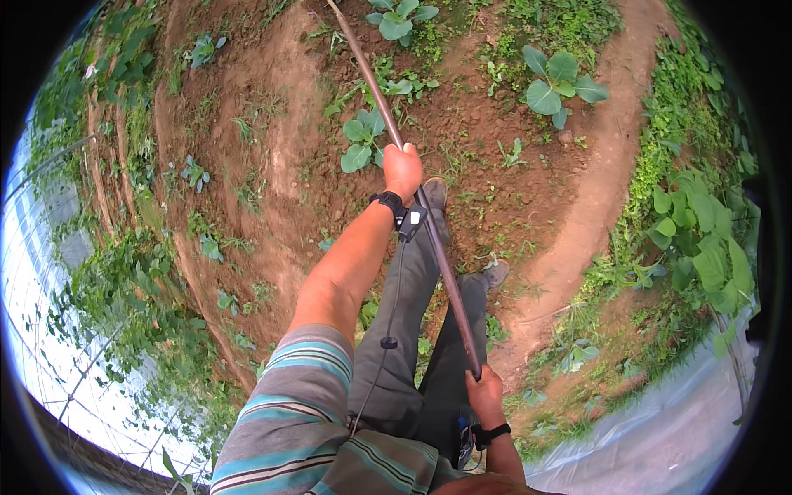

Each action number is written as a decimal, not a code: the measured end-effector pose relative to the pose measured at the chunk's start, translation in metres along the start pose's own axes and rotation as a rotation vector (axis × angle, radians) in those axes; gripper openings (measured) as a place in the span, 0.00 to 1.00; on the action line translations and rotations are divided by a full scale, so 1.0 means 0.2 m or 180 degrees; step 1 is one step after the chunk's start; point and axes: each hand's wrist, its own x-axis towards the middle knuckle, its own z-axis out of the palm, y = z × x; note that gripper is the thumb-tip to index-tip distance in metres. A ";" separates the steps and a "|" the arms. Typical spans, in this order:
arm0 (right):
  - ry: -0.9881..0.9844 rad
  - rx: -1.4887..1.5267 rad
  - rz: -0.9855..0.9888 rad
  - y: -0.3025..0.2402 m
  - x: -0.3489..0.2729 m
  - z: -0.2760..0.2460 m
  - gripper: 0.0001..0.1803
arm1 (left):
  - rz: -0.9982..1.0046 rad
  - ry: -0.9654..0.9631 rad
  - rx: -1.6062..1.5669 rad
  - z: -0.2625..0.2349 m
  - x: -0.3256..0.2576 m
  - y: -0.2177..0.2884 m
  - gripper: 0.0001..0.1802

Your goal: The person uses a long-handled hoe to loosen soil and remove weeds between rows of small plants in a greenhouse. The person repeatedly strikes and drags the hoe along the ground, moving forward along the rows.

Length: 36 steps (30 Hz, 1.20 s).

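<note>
Handling the long brown pole [448, 272] well is probably calling for a steady, shallow slant, with the left hand [403, 171] steering and the right hand [486, 389] controlling the lower end; the shaft is passing close to a broad-leaved plant [357, 142], so care is mattering there and near the larger plant [544, 95] farther right; the pole is crossing above the soil [528, 198] and running out past the upper edge, its far tip not showing; the 2 hands are sitting well apart, both curling snugly around the pole, neither one hanging loose.
</note>
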 end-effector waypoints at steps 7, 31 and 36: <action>-0.0125 -0.1006 0.0214 0.70 -0.46 -0.11 0.13 | -0.0582 -0.0032 0.0296 0.20 -0.93 -0.60 0.19; 0.0599 -0.0532 -0.0044 0.72 -0.51 -0.03 0.11 | -0.0841 -0.0494 -0.0592 0.15 -0.86 -0.45 0.16; 0.0449 0.0458 -0.0065 0.00 0.02 -0.10 0.15 | 0.0295 -0.0508 -0.0122 0.17 -0.03 0.27 0.18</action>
